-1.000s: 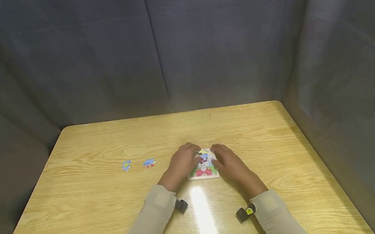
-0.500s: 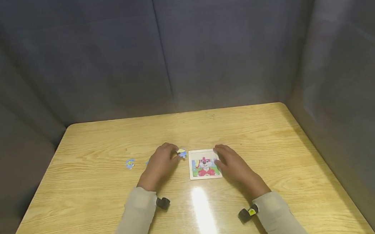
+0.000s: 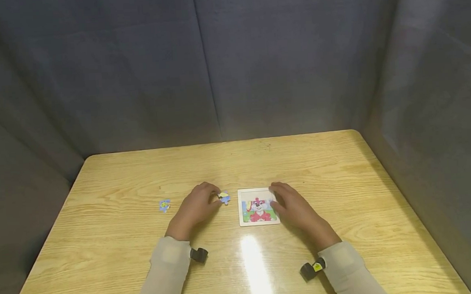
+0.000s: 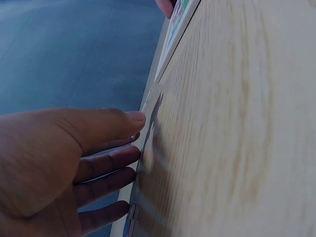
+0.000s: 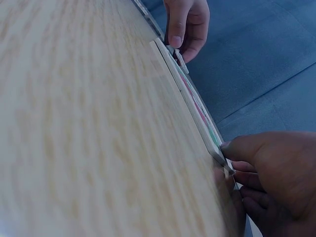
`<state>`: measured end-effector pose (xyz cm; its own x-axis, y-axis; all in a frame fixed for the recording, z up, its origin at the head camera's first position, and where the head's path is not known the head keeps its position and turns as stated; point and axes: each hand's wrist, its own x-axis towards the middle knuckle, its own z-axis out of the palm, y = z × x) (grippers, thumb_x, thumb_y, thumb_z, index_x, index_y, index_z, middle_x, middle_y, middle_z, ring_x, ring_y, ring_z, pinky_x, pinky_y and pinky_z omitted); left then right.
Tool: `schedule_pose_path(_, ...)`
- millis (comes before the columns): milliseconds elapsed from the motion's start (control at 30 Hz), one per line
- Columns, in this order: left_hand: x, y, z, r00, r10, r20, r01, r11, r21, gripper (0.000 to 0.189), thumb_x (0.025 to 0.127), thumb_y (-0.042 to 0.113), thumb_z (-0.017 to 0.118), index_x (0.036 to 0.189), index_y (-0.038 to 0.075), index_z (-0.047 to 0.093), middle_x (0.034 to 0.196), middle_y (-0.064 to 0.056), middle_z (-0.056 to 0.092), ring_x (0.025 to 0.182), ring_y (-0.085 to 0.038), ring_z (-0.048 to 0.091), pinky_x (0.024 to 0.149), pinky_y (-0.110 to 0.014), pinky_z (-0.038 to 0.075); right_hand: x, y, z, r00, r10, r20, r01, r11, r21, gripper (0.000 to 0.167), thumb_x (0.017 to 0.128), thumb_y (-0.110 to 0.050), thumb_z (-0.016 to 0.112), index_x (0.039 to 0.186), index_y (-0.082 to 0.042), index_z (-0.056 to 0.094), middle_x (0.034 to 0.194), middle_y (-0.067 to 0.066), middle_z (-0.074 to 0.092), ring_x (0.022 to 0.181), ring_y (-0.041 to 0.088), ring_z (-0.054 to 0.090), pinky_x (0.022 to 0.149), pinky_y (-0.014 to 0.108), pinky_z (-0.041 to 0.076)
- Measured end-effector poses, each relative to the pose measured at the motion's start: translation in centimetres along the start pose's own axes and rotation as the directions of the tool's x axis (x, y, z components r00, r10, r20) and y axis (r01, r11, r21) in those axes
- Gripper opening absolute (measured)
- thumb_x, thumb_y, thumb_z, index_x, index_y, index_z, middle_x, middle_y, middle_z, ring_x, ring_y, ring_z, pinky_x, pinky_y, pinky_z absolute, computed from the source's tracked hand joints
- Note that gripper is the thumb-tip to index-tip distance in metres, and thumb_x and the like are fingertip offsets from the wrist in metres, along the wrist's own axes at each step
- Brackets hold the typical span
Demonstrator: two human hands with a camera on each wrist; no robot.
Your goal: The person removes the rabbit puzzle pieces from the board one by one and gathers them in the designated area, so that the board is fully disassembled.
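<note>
A white-framed jigsaw puzzle board (image 3: 260,223) lies flat, its lower part filled with a pink cartoon animal and its upper part bare. My right hand (image 3: 293,206) holds the board's right side, thumb on the frame's edge in the right wrist view. Left of the board, my left hand (image 3: 196,208) pinches a blue and yellow puzzle piece (image 3: 224,197) between thumb and fingers. In the right wrist view this piece (image 5: 181,61) is tilted, seen nearly edge-on. Part of another piece (image 4: 131,219) shows near the left little finger; the hand hides it in the head view.
One loose blue puzzle piece with a yellow shape (image 3: 164,205) lies farther left on the wooden table (image 3: 104,245). Dark grey curtains (image 3: 134,81) stand behind the table and at both sides.
My left hand has drawn the blue and yellow piece off the board's top and moved it left to the table beside the board. The right hand stays at the board's right side.
</note>
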<state>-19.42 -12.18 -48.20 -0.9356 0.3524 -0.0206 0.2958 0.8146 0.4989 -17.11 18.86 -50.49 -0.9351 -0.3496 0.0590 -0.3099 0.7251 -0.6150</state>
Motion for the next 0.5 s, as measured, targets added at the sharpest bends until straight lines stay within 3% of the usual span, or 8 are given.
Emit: schedule_pose_path(500,-0.13,-0.11,0.18,1.000,-0.006,-0.005,0.006,1.000,0.013,0.029,0.093,0.021,0.066,0.120,0.012,0.064,0.131,-0.004,0.056,0.128,-0.030,0.047,0.105,-0.047,0.041,-0.03,-0.07,0.02,1.000,0.023,0.012,-0.023,1.000,-0.005,0.050,0.099,-0.026,0.058,0.143,-0.006,0.046,0.151,0.010,0.038,0.140,0.030,0.033,0.114,0.047,0.028)
